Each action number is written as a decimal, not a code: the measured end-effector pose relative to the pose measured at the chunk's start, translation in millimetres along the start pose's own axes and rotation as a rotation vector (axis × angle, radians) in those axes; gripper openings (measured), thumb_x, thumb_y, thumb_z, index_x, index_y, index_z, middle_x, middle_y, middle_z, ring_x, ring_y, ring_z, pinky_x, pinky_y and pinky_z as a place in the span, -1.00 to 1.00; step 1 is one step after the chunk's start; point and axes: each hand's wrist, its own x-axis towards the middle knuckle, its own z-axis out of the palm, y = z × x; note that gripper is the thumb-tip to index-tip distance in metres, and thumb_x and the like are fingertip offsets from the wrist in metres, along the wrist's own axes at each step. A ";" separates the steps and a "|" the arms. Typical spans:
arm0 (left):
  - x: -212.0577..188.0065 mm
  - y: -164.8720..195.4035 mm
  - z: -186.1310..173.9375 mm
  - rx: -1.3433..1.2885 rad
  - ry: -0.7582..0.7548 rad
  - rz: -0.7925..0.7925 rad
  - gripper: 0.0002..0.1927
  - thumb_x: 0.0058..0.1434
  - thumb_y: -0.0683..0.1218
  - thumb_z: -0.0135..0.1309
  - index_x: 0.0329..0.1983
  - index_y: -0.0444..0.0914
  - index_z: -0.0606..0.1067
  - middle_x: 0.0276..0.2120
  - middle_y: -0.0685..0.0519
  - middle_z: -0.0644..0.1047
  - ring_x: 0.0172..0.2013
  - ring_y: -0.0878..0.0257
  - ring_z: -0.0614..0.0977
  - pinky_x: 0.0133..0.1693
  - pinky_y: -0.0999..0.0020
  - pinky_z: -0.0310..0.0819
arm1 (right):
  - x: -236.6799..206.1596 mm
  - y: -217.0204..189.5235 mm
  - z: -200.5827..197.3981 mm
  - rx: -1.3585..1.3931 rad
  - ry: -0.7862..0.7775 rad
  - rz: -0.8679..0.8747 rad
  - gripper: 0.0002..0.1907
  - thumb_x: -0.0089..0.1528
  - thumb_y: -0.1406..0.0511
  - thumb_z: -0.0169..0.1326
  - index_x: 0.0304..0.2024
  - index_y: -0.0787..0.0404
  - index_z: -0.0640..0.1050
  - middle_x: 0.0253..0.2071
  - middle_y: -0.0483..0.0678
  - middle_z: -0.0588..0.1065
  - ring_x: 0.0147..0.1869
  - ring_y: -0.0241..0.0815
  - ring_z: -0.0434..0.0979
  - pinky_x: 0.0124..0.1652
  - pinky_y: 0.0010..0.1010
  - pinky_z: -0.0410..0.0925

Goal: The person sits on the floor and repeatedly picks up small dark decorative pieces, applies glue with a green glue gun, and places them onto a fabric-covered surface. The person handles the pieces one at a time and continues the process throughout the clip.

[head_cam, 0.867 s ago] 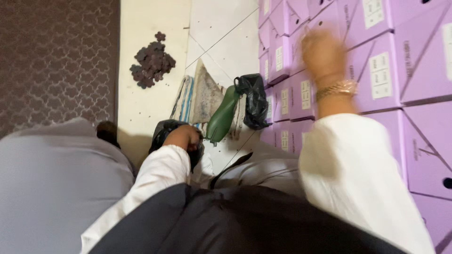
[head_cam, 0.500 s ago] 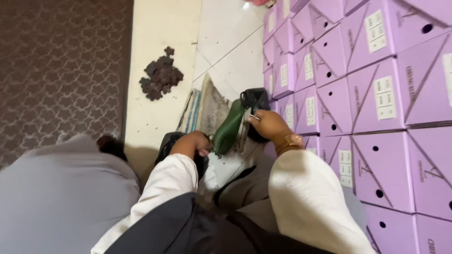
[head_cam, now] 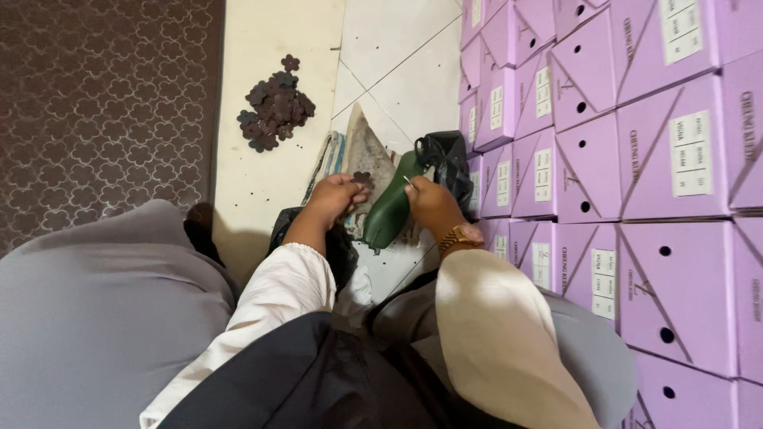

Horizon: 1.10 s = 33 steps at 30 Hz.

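My right hand [head_cam: 435,208] grips a dark green shoe [head_cam: 388,214] that stands tilted on the floor; a thin needle-like pin sticks up from its fingers. A gold wristwatch [head_cam: 458,236] sits on that wrist. My left hand [head_cam: 334,199] pinches a small dark flower-shaped piece [head_cam: 363,179] just left of the shoe's upper end. A pile of the same dark flower pieces [head_cam: 274,103] lies on the cream floor farther ahead, out of reach of both hands.
Stacked purple boxes [head_cam: 636,143] form a wall along the right. A black bag [head_cam: 445,159] sits behind the shoe, another black bag [head_cam: 338,246] under my left forearm. Flat paper or card sheets [head_cam: 358,151] lie under the hands. A patterned brown carpet [head_cam: 103,95] lies left.
My right hand dropped from high up by the boxes down onto the green shoe. My left hand rose from the black bag to the shoe, now pinching a flower piece.
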 end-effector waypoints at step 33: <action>-49.4 -62.2 -5.9 0.686 0.508 0.188 -0.77 0.12 -0.10 0.23 -0.14 -0.19 0.58 -0.35 0.03 0.66 -0.30 0.13 0.68 -0.18 0.24 0.53 | -71.4 -10.7 68.7 0.430 0.259 0.769 -0.19 -0.11 0.08 0.41 0.12 0.31 0.51 0.02 0.12 0.59 0.07 0.02 0.61 0.06 -0.25 0.41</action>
